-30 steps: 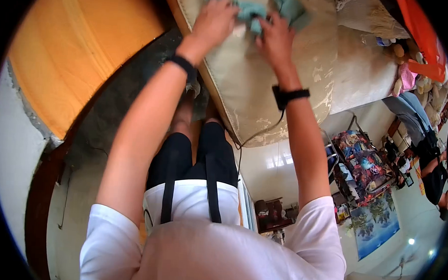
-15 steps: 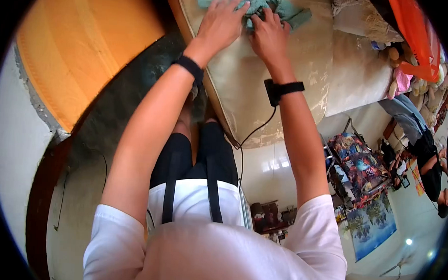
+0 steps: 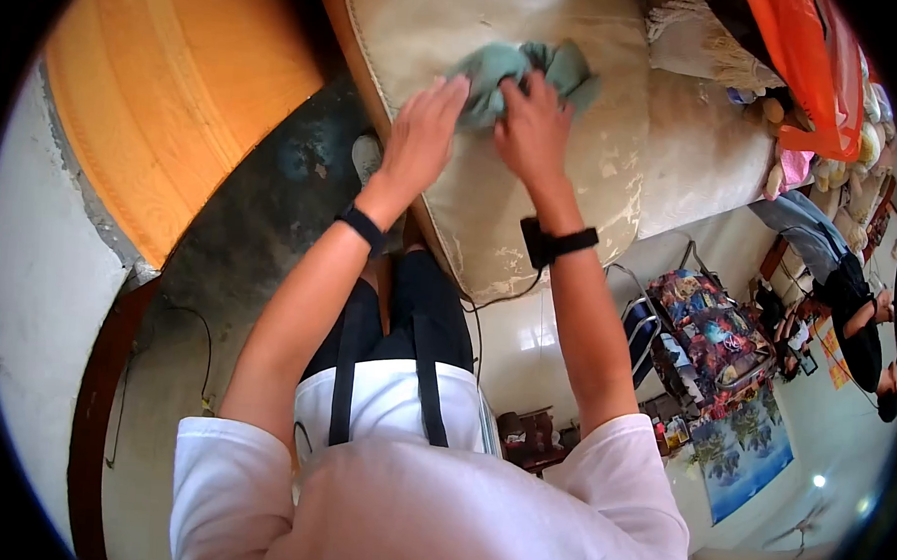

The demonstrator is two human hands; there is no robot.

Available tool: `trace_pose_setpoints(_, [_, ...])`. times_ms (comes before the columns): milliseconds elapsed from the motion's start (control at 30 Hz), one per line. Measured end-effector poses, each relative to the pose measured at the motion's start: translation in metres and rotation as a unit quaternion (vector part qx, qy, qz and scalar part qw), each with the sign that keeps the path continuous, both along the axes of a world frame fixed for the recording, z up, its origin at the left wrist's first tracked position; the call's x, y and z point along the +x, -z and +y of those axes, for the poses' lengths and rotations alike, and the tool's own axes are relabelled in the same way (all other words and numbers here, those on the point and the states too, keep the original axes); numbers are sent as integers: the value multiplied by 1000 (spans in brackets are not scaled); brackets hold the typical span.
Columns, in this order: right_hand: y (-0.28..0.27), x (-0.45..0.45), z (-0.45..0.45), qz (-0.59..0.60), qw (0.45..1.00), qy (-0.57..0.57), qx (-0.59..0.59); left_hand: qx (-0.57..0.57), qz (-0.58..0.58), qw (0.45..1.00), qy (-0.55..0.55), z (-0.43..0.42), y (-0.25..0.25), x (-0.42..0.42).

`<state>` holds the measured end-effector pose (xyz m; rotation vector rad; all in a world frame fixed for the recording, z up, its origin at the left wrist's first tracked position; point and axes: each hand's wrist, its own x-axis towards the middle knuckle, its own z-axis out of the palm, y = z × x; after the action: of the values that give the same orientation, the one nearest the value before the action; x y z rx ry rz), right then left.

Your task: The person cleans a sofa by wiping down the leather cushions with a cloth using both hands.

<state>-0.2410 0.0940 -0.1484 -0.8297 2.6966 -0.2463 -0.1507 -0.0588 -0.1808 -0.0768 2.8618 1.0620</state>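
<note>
A crumpled green cloth (image 3: 573, 77) lies bunched on the worn beige padded seat (image 3: 582, 201). My right hand (image 3: 533, 129) presses into its near side, the fingers bent and closed on the fabric. At the left edge of the cloth is my left hand (image 3: 422, 134), its fingers stretched out and touching the fabric or just beside it. The fingertips are slightly blurred. Both wrists wear black bands, and a cable hangs from the right one.
An orange wooden surface (image 3: 176, 98) is at left. At right lie an orange-red bag (image 3: 813, 76), a fringed cloth (image 3: 689, 35) and stuffed toys. A patterned backpack (image 3: 712, 327) stands lower right. Another person in black (image 3: 857, 328) is at the far right.
Both hands and the green cloth have come nearer to me across the seat. The cloth is bunched more tightly, and the left hand's fingers are less spread.
</note>
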Motion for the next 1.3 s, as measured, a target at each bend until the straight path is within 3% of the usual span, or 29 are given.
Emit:
trace_pose_setpoints(133, [38, -21, -16, 81, 996, 8, 20, 75, 78, 993, -42, -7, 21, -55])
trace_pose_setpoints(200, [49, -9, -20, 95, 995, -8, 42, 33, 96, 995, -17, -4, 37, -52])
trace_pose_setpoints(233, [50, 2, -19, 76, 996, 11, 38, -11, 120, 993, 8, -2, 43, -46])
trace_pose_setpoints(333, [35, 45, -13, 12, 998, 45, 51, 4, 76, 997, 32, 2, 37, -1])
trace_pose_setpoints(433, [27, 79, -7, -49, 995, 36, 73, 5, 49, 998, 30, -1, 19, 47])
trace_pose_setpoints(500, [12, 79, -1, -100, 995, 2, 20, 39, -15, 999, -3, -3, 3, 60])
trace_pose_setpoints(633, [-4, 29, 10, -30, 1000, 0, -2, 67, 41, 996, -30, -2, -21, 20])
trace_pose_setpoints(700, [18, 8, 11, 85, 995, 56, 17, 54, 94, 994, -23, 4, -17, -19])
trace_pose_setpoints(800, [70, 11, 5, 95, 992, 85, -14, 52, 125, 991, -4, 24, 15, -46])
trace_pose_setpoints(1000, [64, 74, -47, 8, 984, 119, -129, 28, -29, 998, -57, -13, 13, 35])
trace_pose_setpoints(1067, [61, 72, -50, 0, 979, 137, -151, 5, -35, 999, -28, -23, 4, 48])
trace_pose_setpoints(1167, [49, 67, -17, -51, 982, 58, -174, -7, -52, 999, 7, 2, -1, 43])
trace_pose_setpoints(1233, [37, 70, 5, -144, 973, 77, -160, -11, -29, 999, 30, 15, 9, 43])
trace_pose_setpoints(1300, [36, 81, 45, -94, 982, 108, -126, 5, -11, 996, 92, 44, 12, 40])
